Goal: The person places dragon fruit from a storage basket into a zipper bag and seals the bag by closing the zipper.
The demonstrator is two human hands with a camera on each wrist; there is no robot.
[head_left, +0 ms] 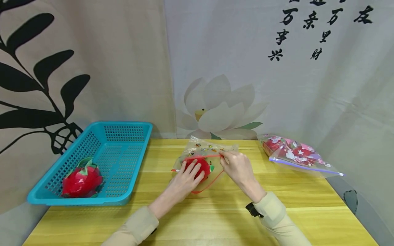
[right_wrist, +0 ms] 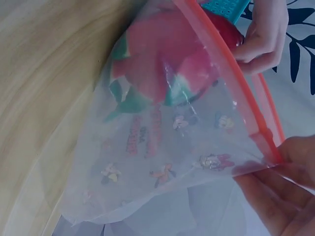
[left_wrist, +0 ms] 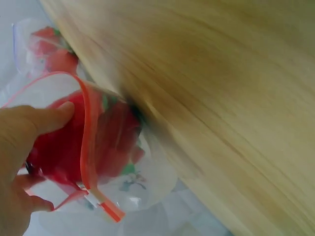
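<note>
A clear zip bag (right_wrist: 162,182) with an orange-red zip edge and small cartoon prints lies on the table's middle, its mouth spread apart. In that mouth is a red dragon fruit (left_wrist: 61,142) with green leaf tips, glossy and partly behind the plastic. My left hand (head_left: 187,177) holds the fruit, thumb on one side and fingers on the other. My right hand (head_left: 235,167) pinches the right end of the zip edge between thumb and fingers. Another dragon fruit (head_left: 81,181) sits in the blue basket (head_left: 132,191) at the left.
At the table's back right lies a filled zip bag (head_left: 295,152) with a purple zip edge and a pink-and-white print. A printed curtain (head_left: 138,68) hangs behind the wooden table (head_left: 197,218). The basket overhangs the table's left edge.
</note>
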